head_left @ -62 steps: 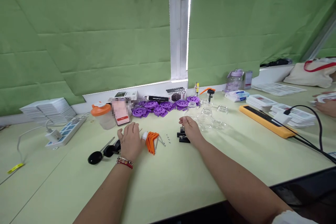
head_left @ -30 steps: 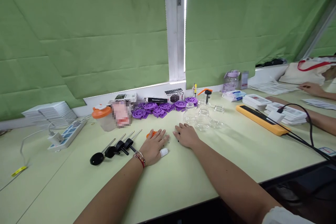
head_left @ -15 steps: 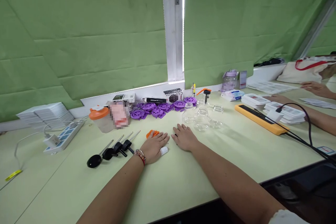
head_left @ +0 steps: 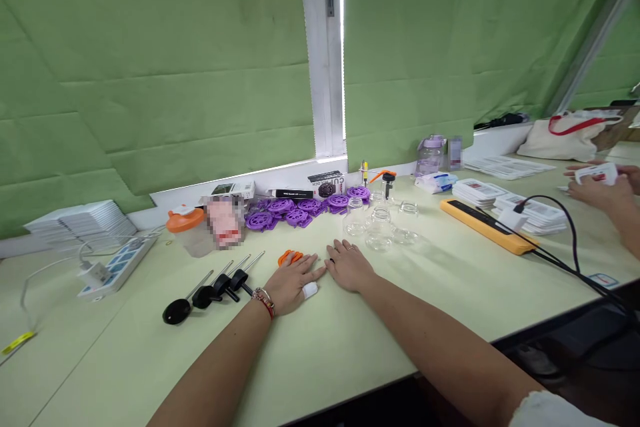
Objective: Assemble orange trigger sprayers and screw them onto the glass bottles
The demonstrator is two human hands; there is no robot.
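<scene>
My left hand (head_left: 293, 283) lies flat on the pale table (head_left: 340, 353), fingers spread, with a white wrap on the thumb. Orange pieces (head_left: 289, 257) lie just beyond its fingers, partly covered by them. Flat beside it, my right hand (head_left: 350, 265) holds nothing. To the left of my left hand are several black round-headed parts with thin metal rods (head_left: 223, 285). Beyond my right hand stand several clear glass vessels (head_left: 380, 227). One black-topped part with an orange arm (head_left: 387, 183) stands behind them. A pile of purple wheel-like plastic parts (head_left: 297, 215) lies farther back.
Left: an orange-lidded cup (head_left: 193, 240), a white power strip (head_left: 120, 270), stacked white boxes (head_left: 83, 223). Right: a yellow power strip (head_left: 487, 227) with black cables, card stacks (head_left: 530, 213), a lilac-lidded bottle (head_left: 430, 157). Another person's hands (head_left: 600, 190) hold a card at far right.
My hands stay flat, now almost touching at the fingertips. The view has shifted slightly. At the right, the other person's hands have moved away from the card stacks and now hold a card.
</scene>
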